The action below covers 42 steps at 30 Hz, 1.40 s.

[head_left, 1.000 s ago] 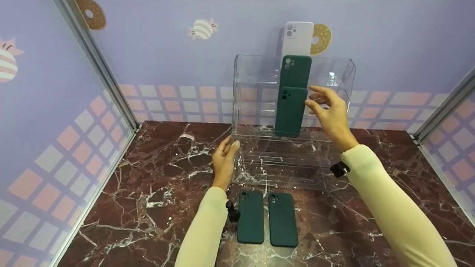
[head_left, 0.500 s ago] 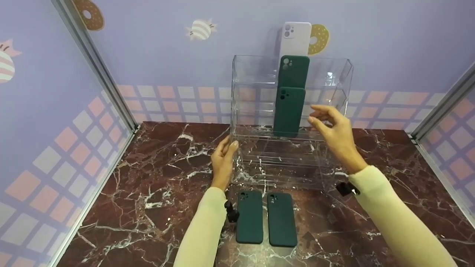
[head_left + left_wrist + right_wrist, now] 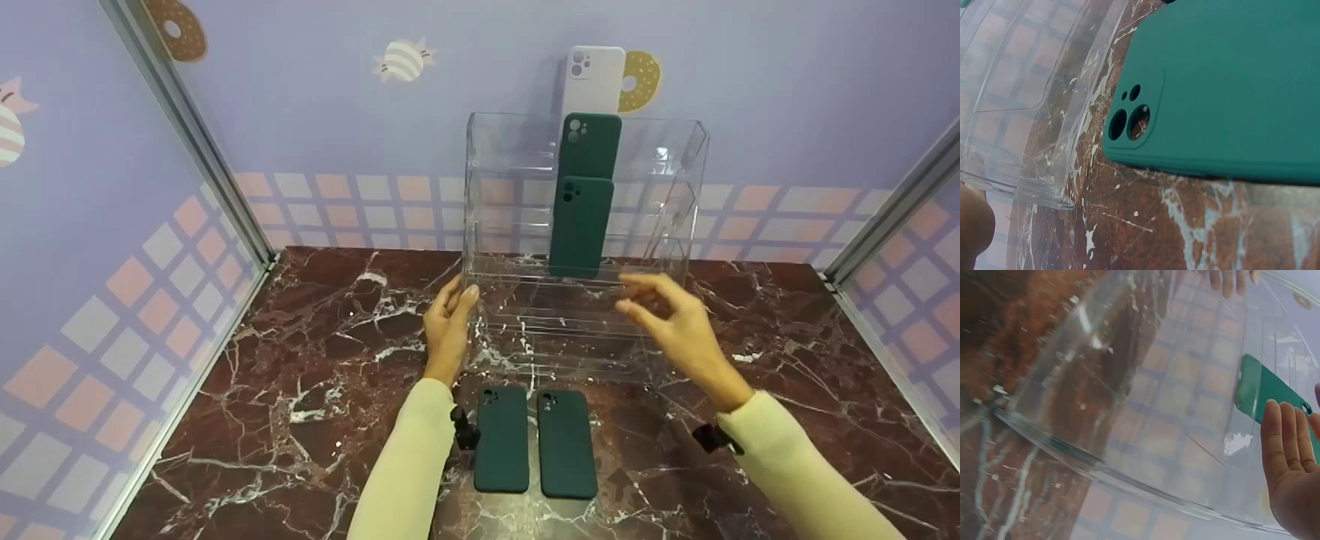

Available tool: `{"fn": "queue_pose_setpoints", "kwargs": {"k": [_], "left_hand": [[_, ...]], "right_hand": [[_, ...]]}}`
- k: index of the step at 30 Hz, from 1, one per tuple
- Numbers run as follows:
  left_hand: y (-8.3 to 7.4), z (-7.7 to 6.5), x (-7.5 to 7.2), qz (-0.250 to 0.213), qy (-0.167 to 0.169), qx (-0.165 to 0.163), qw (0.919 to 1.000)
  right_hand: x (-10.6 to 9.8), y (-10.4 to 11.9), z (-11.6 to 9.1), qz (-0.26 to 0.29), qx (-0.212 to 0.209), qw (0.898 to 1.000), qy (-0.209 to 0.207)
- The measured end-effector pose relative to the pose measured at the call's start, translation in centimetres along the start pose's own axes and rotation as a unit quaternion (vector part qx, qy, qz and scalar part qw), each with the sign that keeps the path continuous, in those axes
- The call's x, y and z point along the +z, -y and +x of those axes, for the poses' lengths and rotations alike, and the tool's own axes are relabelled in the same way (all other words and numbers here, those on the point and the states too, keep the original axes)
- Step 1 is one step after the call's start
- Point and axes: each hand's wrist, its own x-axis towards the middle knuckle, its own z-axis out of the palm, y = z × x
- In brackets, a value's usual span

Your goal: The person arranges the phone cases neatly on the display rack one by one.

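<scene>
Nearest you, two green phone cases (image 3: 502, 442) lie on the table (image 3: 300, 360), between your hands and below them. Your left hand (image 3: 448, 319) grips the clear rack (image 3: 517, 276) by its left side. Your right hand (image 3: 679, 322), thumb and fingertips parted, holds nothing. Beyond it and leftward, the front case (image 3: 581, 232), also green, stands in the rack, another green case (image 3: 592, 146) behind, then a white case (image 3: 595, 86)

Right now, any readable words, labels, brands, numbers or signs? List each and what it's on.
None readable.
Green phone cases, white phone case, clear rack: no lettering visible.
Wall: candy print and donut print, no words.
Table: dark arrow-like patch; can't tell whether sign or marbling.
</scene>
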Motion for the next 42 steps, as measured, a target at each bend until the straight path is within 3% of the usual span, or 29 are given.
{"fn": "queue_pose_setpoints", "kwargs": {"k": [16, 34, 42], "left_hand": [[-0.1, 0.0, 0.0, -0.006, 0.007, 0.0, 1.0], [-0.1, 0.1, -0.2, 0.01, 0.007, 0.005, 0.9999], [-0.2, -0.1, -0.1, 0.009, 0.007, -0.002, 0.9999]], "right_hand": [[1.6, -2.4, -5.7, -0.021, 0.021, 0.995, 0.09], [3.5, -4.5, -8.4, -0.011, 0.037, 0.979, 0.202], [4.0, -4.8, -8.6, -0.04, 0.052, 0.968, 0.241]]}}
